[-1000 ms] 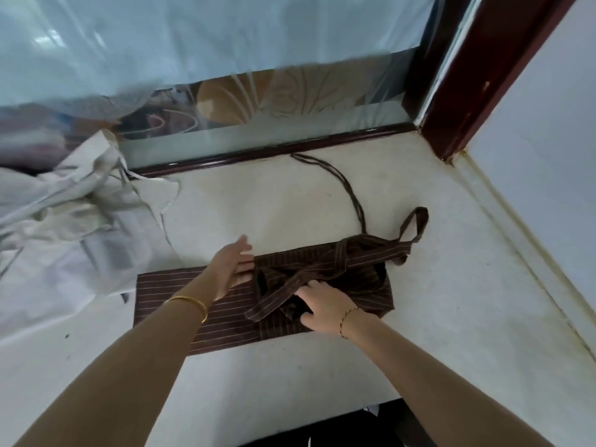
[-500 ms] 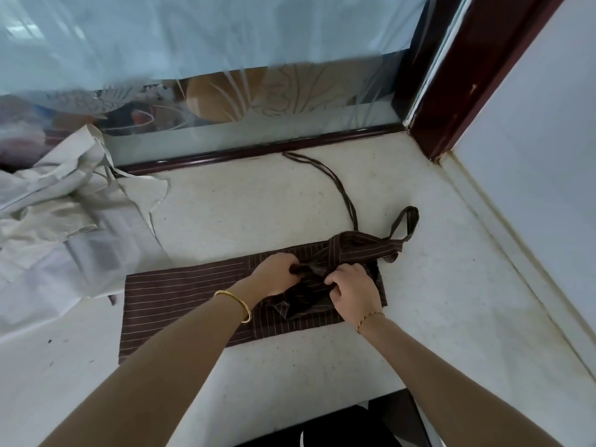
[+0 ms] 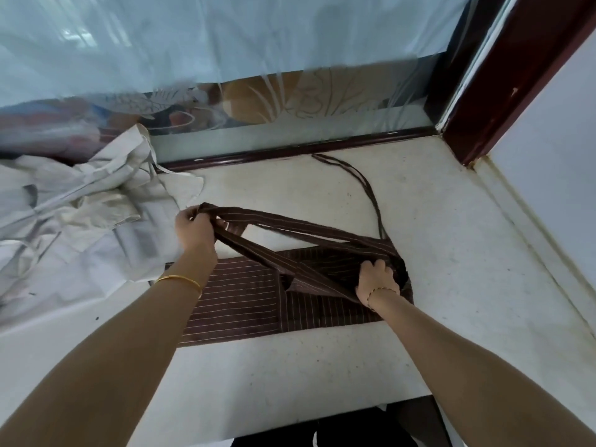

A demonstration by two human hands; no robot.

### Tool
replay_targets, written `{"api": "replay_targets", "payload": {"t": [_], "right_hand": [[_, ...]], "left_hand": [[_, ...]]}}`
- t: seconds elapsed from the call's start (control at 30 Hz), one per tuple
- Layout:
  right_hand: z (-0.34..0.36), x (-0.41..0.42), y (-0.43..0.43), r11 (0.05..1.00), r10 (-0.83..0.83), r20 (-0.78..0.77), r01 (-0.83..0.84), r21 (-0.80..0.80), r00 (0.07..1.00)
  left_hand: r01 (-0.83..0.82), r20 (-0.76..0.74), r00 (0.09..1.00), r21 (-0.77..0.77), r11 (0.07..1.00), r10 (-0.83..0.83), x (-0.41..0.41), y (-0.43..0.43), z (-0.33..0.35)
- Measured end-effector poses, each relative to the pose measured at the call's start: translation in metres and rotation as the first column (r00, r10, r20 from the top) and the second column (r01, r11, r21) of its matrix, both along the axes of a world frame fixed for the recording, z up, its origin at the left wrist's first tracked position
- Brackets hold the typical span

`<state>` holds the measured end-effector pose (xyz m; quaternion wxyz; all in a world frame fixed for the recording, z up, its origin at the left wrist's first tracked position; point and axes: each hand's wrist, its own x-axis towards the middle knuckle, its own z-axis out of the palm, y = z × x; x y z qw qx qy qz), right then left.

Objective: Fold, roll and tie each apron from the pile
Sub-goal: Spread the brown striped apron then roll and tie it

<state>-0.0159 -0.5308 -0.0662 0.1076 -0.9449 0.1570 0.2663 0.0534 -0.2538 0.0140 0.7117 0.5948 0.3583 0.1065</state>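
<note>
A brown striped apron (image 3: pixel 245 301) lies folded into a long band on the white counter (image 3: pixel 290 366). My left hand (image 3: pixel 193 230) grips the apron's strap loop (image 3: pixel 290 225) and holds it raised and stretched to the upper left. My right hand (image 3: pixel 375 280) presses and clutches the bunched fabric at the band's right end. A thin brown tie string (image 3: pixel 364 185) trails from that end toward the window frame. A pile of pale cream aprons (image 3: pixel 74 221) lies heaped at the left, just behind my left hand.
A glass window (image 3: pixel 225 59) with a dark red frame (image 3: pixel 290 153) closes the back of the counter. A dark red post (image 3: pixel 503 75) and a white wall (image 3: pixel 554 162) bound the right side. The counter's front edge runs below my arms.
My left hand has pulled the strap loop up and out to the left, away from the bunched middle. My right hand has stayed on the right end of the apron.
</note>
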Motion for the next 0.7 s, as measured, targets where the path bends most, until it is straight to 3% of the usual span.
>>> {"api": "replay_targets", "payload": {"t": [0.17, 0.23, 0.3, 0.4, 0.53, 0.63, 0.7], "right_hand": [[-0.002, 0.012, 0.009, 0.997, -0.057, -0.087, 0.052, -0.061, 0.995], [-0.002, 0.016, 0.006, 0.996, -0.085, -0.106, 0.081, -0.041, 0.991], [-0.003, 0.020, -0.002, 0.994, -0.108, -0.129, 0.105, -0.025, 0.986], [-0.003, 0.021, -0.011, 0.991, -0.132, -0.150, 0.133, 0.001, 0.980], [0.001, 0.022, -0.015, 0.972, -0.218, -0.150, 0.228, 0.058, 0.965], [0.002, 0.024, -0.016, 0.946, -0.288, -0.116, 0.301, 0.118, 0.951], [0.007, 0.024, -0.013, 0.967, -0.238, -0.045, 0.241, 0.078, 0.970]], "left_hand": [[-0.109, -0.051, 0.993, -0.023, 0.994, 0.108, -0.024, 0.034, -0.010], [0.080, -0.147, 0.987, 0.122, 0.989, -0.062, -0.033, 0.046, -0.022], [0.404, -0.335, 0.892, 0.285, 0.869, -0.304, -0.044, 0.057, -0.034], [0.658, -0.518, 0.704, 0.216, 0.722, -0.487, -0.059, 0.072, -0.042], [0.772, -0.519, 0.535, -0.021, 0.636, -0.666, -0.067, 0.079, -0.048], [0.870, -0.619, 0.434, 0.099, 0.483, -0.654, -0.065, 0.073, -0.054], [0.901, -0.699, 0.417, 0.232, 0.367, -0.582, -0.061, 0.066, -0.055]]}}
